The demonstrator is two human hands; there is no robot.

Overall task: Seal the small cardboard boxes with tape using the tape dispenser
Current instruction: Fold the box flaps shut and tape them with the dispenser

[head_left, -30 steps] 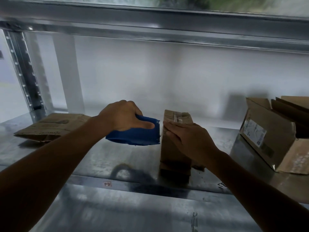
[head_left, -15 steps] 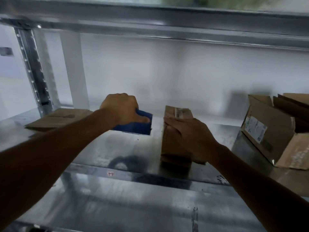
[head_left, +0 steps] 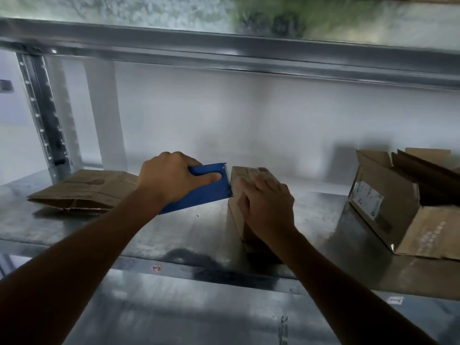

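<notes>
A small brown cardboard box [head_left: 240,210] stands on the metal shelf [head_left: 189,235] in the middle of the view. My right hand [head_left: 267,207] lies over its top and near side, fingers spread and pressing it down. My left hand [head_left: 171,178] grips the blue tape dispenser [head_left: 201,192], thumb stretched along its side. The dispenser's front edge touches the upper left edge of the box. Tape on the box top looks pale and is blurred.
A flattened cardboard box [head_left: 84,190] lies at the left on the shelf. A larger open cardboard box [head_left: 398,207] with a white label stands at the right. An upper shelf beam [head_left: 224,53] runs overhead; a perforated upright post [head_left: 42,115] stands at the left.
The dispenser drew back left from the box half a second ago and now touches the box's upper left edge again. My right hand stayed on the box.
</notes>
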